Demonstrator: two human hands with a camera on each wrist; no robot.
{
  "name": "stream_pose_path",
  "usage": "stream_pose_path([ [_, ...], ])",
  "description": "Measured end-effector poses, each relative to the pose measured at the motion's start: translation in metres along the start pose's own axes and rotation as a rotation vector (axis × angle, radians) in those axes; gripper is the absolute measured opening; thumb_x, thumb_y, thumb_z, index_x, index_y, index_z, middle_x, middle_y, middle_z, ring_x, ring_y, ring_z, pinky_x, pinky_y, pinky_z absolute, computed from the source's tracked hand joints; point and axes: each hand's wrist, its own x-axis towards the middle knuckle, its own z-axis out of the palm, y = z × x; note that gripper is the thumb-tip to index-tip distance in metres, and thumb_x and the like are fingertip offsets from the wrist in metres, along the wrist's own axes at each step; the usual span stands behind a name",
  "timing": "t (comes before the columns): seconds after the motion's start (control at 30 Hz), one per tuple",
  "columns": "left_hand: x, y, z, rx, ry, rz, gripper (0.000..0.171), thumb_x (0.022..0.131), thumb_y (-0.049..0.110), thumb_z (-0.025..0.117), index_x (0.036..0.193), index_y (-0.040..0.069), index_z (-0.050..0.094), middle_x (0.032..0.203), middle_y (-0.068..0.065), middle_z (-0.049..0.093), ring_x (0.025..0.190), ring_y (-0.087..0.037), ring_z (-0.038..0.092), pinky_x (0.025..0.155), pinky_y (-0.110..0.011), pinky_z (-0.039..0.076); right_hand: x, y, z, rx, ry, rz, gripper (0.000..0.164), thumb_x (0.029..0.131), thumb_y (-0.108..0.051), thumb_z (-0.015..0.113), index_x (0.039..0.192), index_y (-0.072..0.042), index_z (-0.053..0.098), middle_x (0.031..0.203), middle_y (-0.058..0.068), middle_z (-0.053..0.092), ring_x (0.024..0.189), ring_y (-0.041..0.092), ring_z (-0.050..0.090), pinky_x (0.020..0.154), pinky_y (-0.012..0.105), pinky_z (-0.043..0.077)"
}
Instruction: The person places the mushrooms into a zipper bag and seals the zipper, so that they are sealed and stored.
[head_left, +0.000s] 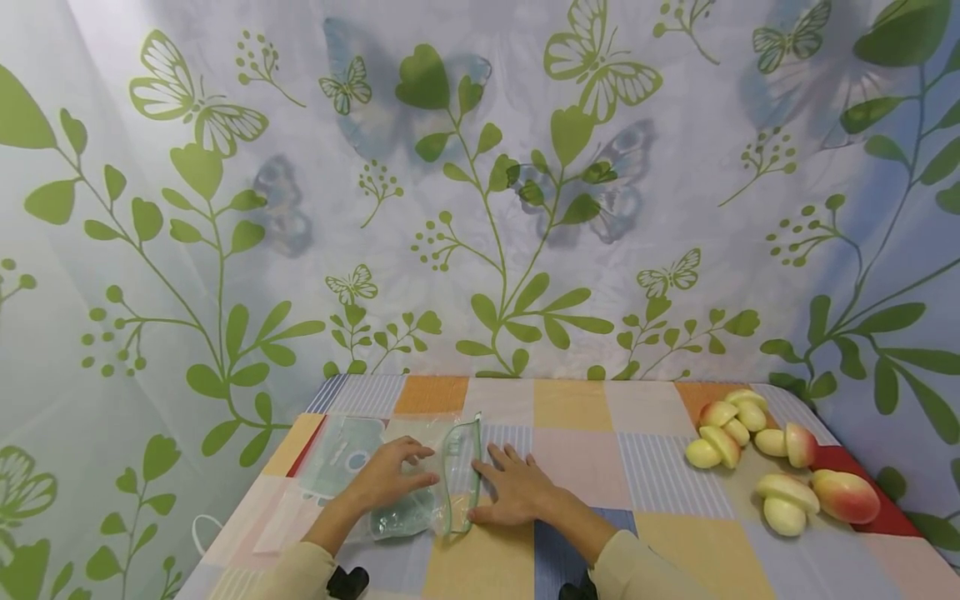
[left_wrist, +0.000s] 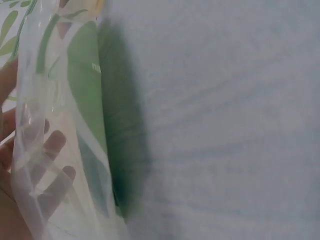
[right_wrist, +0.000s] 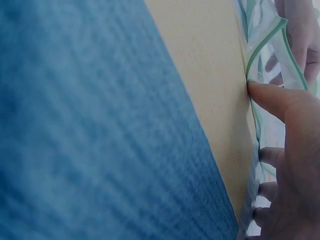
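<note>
A clear plastic zip bag point(head_left: 405, 518) with a green-edged mouth point(head_left: 448, 479) and pale green print lies at the table's left centre. My left hand point(head_left: 386, 477) is over the bag with its fingers loosely bent; in the left wrist view some of its fingers point(left_wrist: 55, 143) show through the clear plastic. Spread out, my right hand point(head_left: 519, 490) rests at the bag's mouth. In the right wrist view its thumb point(right_wrist: 270, 97) touches the green edge point(right_wrist: 265, 42), which stands up in a loop. Whether anything is inside the bag, I cannot tell.
Several toy mushrooms point(head_left: 784, 503) and a red-and-yellow toy fruit point(head_left: 846, 497) lie at the table's right end. A patchwork cloth point(head_left: 577, 467) covers the table. Behind it hangs a leaf-and-butterfly curtain point(head_left: 480, 208). A white cord point(head_left: 201, 533) loops beside the left edge.
</note>
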Motion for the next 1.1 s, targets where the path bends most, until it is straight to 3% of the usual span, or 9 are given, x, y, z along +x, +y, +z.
stream_pose_path([
  [0.2, 0.0, 0.002, 0.001, 0.012, 0.042, -0.021, 0.039, 0.089, 0.026, 0.084, 0.117, 0.003, 0.072, 0.11, -0.008, 0.069, 0.097, -0.029, 0.068, 0.084, -0.047, 0.058, 0.0, 0.0, 0.0, -0.013, 0.008, -0.008, 0.089, 0.09, -0.07, 0.062, 0.156, -0.013, 0.048, 0.163, 0.022, 0.033, 0.148, 0.049, 0.029, 0.112, 0.072, 0.029],
  [0.4, -0.002, 0.002, 0.0, -0.003, 0.058, 0.006, 0.032, 0.09, 0.01, 0.08, 0.118, 0.0, 0.07, 0.111, -0.012, 0.068, 0.097, -0.031, 0.068, 0.085, -0.05, 0.058, 0.0, 0.002, 0.004, -0.004, 0.004, 0.0, 0.09, 0.089, -0.072, 0.061, 0.156, -0.014, 0.047, 0.164, 0.02, 0.032, 0.149, 0.047, 0.028, 0.113, 0.07, 0.028],
  [0.57, -0.001, 0.003, -0.001, -0.007, 0.05, 0.027, 0.034, 0.09, 0.004, 0.076, 0.123, 0.001, 0.068, 0.123, -0.012, 0.062, 0.11, -0.035, 0.064, 0.094, -0.054, 0.054, 0.002, 0.002, 0.004, 0.0, -0.002, 0.003, 0.089, 0.089, -0.071, 0.062, 0.156, -0.014, 0.048, 0.164, 0.02, 0.032, 0.149, 0.047, 0.028, 0.113, 0.071, 0.028],
  [0.7, 0.001, 0.005, 0.0, 0.0, 0.028, 0.071, 0.051, 0.09, -0.006, 0.07, 0.139, 0.003, 0.06, 0.14, -0.019, 0.053, 0.128, -0.04, 0.055, 0.103, -0.06, 0.047, 0.002, 0.002, 0.003, -0.011, -0.007, 0.001, 0.088, 0.09, -0.071, 0.061, 0.157, -0.014, 0.047, 0.164, 0.02, 0.032, 0.149, 0.047, 0.027, 0.113, 0.071, 0.028],
  [0.83, 0.003, 0.009, 0.0, 0.002, -0.025, 0.112, 0.069, 0.089, -0.014, 0.062, 0.152, 0.009, 0.049, 0.151, -0.018, 0.046, 0.138, -0.04, 0.046, 0.108, -0.062, 0.041, 0.002, 0.003, 0.003, -0.01, -0.012, 0.007, 0.089, 0.09, -0.071, 0.06, 0.157, -0.015, 0.046, 0.164, 0.02, 0.031, 0.149, 0.047, 0.027, 0.113, 0.071, 0.028],
  [1.1, 0.004, 0.011, 0.001, 0.036, -0.083, 0.148, 0.062, 0.086, -0.02, 0.052, 0.144, 0.003, 0.059, 0.146, -0.023, 0.05, 0.132, -0.041, 0.051, 0.103, -0.062, 0.045, 0.005, 0.007, 0.01, 0.006, 0.008, 0.009, 0.09, 0.089, -0.074, 0.059, 0.158, -0.017, 0.046, 0.165, 0.019, 0.03, 0.15, 0.046, 0.025, 0.115, 0.071, 0.025],
])
